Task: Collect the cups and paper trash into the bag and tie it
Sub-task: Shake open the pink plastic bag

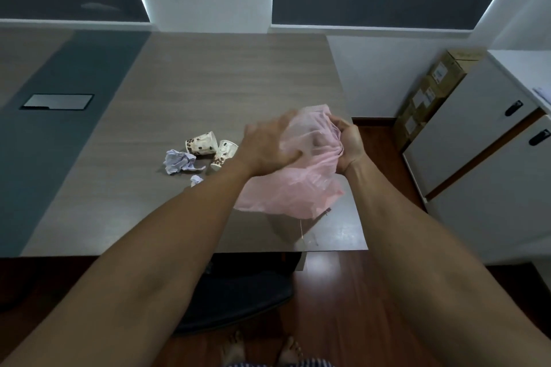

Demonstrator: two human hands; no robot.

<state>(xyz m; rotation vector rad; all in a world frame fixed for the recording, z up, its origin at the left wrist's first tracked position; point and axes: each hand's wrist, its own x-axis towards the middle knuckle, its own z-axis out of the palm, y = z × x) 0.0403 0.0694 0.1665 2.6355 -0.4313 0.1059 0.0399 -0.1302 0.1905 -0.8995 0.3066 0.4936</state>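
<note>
A thin pink plastic bag (295, 188) hangs above the right part of the wooden table (208, 74), held between both hands. My right hand (348, 143) grips its bunched top edge. My left hand (268, 144) is blurred and grips the bag's left side, with fingers partly behind the film. Two paper cups with a coffee-bean print lie on their sides to the left of the hands: one (201, 143) further left, the other (223, 155) beside my left wrist. A crumpled paper ball (179, 161) lies left of the cups, and a smaller scrap (196, 179) sits nearer to me.
A grey strip with a black cable hatch (56, 102) runs down the table's left. A black chair (235, 298) stands under the near edge. White cabinets (477, 164) and stacked cardboard boxes (429, 95) stand at the right on the wooden floor.
</note>
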